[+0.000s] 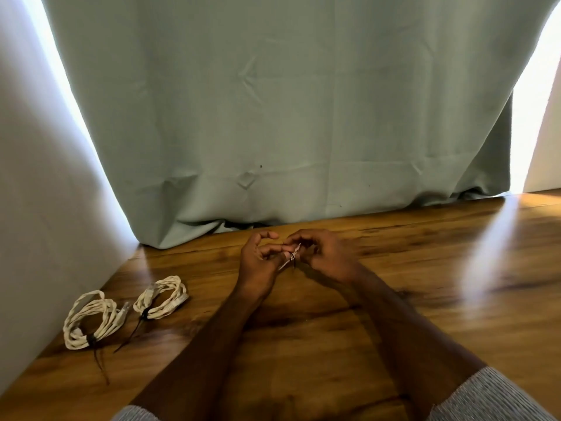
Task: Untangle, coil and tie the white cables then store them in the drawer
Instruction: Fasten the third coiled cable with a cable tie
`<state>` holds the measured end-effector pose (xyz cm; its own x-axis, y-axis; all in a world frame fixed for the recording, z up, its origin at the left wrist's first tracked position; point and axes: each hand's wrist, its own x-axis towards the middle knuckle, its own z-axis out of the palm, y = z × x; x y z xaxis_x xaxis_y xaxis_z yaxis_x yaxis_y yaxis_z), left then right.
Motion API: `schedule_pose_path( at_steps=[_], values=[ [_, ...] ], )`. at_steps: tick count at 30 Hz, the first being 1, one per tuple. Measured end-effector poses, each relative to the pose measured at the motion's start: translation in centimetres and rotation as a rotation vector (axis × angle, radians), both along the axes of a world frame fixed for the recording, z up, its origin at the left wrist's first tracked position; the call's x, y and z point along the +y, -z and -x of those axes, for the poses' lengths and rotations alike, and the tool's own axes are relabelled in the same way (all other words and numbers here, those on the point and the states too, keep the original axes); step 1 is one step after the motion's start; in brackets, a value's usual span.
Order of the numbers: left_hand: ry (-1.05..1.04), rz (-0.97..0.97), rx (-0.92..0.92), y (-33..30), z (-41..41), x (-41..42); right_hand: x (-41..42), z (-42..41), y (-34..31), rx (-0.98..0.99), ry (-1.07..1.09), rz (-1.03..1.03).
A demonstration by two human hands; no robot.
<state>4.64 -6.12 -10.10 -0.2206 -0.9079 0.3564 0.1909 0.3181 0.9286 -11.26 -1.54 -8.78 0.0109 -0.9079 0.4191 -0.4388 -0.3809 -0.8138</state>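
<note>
The left hand and right hand are pinching a small white cable between them, likely cinching its dark tie, best pulled snug while the coil is kept pinched.

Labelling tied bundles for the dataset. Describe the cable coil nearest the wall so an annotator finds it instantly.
Start at the white wall on the left, where it meets the wooden table. Two coiled white cable bundles lie there; the wanted cable coil is the one nearer the camera, almost against the wall. It is the larger, looser coil, bound low down by a black tie, unlike the tighter small coil beyond it.
</note>
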Motion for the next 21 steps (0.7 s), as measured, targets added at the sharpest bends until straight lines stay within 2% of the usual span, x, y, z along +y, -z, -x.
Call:
schedule_pose_path(
  at_steps=[4,8,11,16,21],
  values=[
    [0.019,0.021,0.019,-0.3,-0.1,-0.2,-0.1,0.8,-0.6,0.162,-0.016,0.189],
    [0.064,0.004,0.087,-0.9,-0.3,-0.1,-0.5,1.1,-1.0,0.189,-0.019,0.308],
    [0.1,0.016,0.112,-1.4,-0.7,-0.1,-0.7,0.9,-1.1,0.141,0.017,0.33],
    [0.174,0.053,0.122,-1.3,-0.5,0.3,-0.6,0.0,-1.2,-0.059,0.132,0.372],
    [0.174,0.047,0.073,-1.0,-0.3,0.2,-0.1,-0.3,-1.6,-0.071,0.142,0.376]
  ],
)
